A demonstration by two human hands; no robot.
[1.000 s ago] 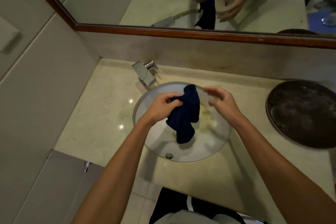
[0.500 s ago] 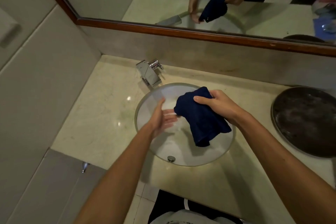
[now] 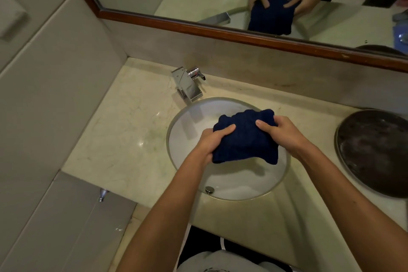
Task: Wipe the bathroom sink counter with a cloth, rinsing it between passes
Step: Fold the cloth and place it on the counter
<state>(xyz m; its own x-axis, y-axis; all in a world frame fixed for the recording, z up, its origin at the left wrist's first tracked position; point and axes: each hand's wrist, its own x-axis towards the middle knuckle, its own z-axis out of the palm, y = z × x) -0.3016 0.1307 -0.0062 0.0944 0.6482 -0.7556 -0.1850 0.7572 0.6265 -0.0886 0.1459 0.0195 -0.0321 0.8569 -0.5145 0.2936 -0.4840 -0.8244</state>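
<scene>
Pale marble surface [image 3: 114,139] around the sink [image 3: 187,139] shows no wet streaks; my left hand [image 3: 209,141] and right hand [image 3: 284,134] both grip the bunched cloth [image 3: 245,139] above the bowl. No water runs from the tap [image 3: 187,84], so I judge wiping mostly still ahead.

Head view, steeply down onto sink [image 3: 176,139]

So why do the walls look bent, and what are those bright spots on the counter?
Head view: the wide-angle lens bows the mirror frame and wall edges; the spots are lamp glare on the polished counter; the light is dim and yellowish, and the cloth, gripped by both hands, casts a soft shadow into the sink.
</scene>
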